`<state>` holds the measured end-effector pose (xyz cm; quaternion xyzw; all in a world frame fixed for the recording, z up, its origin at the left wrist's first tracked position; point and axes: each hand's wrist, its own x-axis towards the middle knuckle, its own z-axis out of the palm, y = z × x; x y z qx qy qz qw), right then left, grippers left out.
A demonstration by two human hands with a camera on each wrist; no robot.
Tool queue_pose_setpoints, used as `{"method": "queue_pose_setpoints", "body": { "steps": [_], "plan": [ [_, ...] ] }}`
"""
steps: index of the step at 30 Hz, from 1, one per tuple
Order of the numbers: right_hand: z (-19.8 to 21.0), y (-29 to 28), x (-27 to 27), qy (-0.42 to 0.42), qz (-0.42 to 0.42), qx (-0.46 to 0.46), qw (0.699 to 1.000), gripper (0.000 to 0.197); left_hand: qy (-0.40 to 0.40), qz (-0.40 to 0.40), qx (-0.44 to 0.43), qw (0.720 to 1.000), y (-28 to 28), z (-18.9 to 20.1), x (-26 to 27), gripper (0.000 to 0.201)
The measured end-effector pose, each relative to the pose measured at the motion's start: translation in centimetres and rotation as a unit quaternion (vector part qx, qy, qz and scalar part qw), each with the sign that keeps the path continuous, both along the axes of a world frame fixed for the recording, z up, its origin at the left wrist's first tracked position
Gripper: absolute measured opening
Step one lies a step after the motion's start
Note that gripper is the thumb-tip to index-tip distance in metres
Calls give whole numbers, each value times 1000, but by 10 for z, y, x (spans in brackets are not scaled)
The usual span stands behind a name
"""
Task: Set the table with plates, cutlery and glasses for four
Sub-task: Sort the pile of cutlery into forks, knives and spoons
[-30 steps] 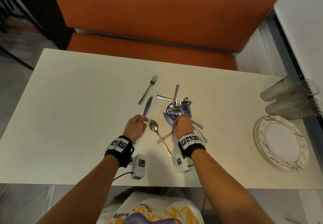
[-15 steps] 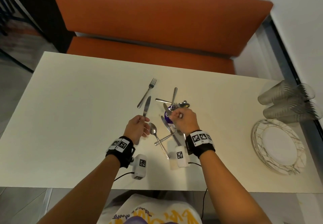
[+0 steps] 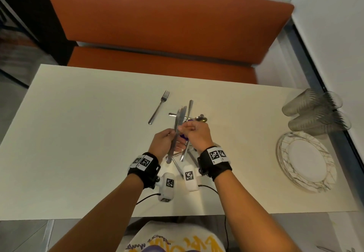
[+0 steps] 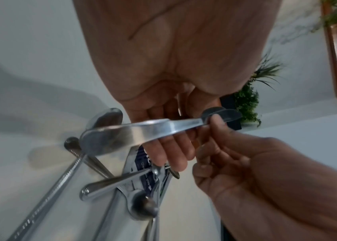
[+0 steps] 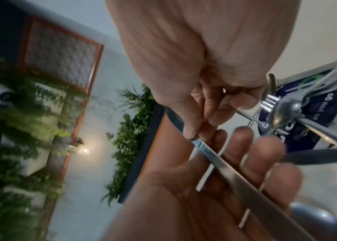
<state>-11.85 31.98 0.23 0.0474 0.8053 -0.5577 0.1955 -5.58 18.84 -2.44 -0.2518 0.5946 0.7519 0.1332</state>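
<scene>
- The table [image 3: 78, 133] has a wide bare stretch on the person's left, running out to its left and near edges; the orange bench [image 3: 157, 25] sits along the far edge.
- Along the right edge the plates [image 3: 307, 161] are stacked, with the glasses [image 3: 315, 114] lying on their sides just beyond them, touching one another.
- Both hands meet over the middle of the table, above the cutlery pile [image 3: 189, 118], raised off the surface.
- The left hand [image 3: 163, 143] is turned palm toward the right hand, fingers loosely extended under two knives [image 3: 178, 125]; in the right wrist view the handle lies across those fingers [image 5: 243, 150]. Whether the thumb clamps down on them I cannot tell.
- The right hand [image 3: 197, 133] is curled, thumb and forefinger pinching one knife at its blade, plain in the left wrist view [image 4: 217, 120].
- The knives run nearly parallel, almost touching, long axis away from the person: blade tips toward the bench, handle ends toward the body, tilted slightly right at the far end.
- A lone fork [image 3: 159, 107] lies flat left of the pile, tines toward the bench, well apart from the hands.
- The pile holds spoons, forks and a knife crossed over a purple packet [image 5: 307, 124].
</scene>
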Motion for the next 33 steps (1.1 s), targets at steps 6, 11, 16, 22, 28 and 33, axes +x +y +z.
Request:
{"method": "queue_pose_setpoints", "body": {
  "steps": [6,11,16,22,28,33],
  "plan": [
    [5,-1,0,57,32,53,996,15,-15,25,33,999,2,0,7,35],
    [7,2,-19,93,-1,47,995,19,-37,18,43,998,-2,2,9,36],
    [7,0,-24,101,9,42,994,16,-43,2,73,996,-2,2,9,39],
    [2,-1,-23,70,-3,10,997,11,-41,-10,96,994,-4,3,10,41],
    [0,-1,-30,67,-15,0,998,12,-41,-28,92,995,-6,2,11,42],
    [-11,0,-35,39,23,14,999,18,-54,6,52,997,-6,-5,7,35]
  ]
}}
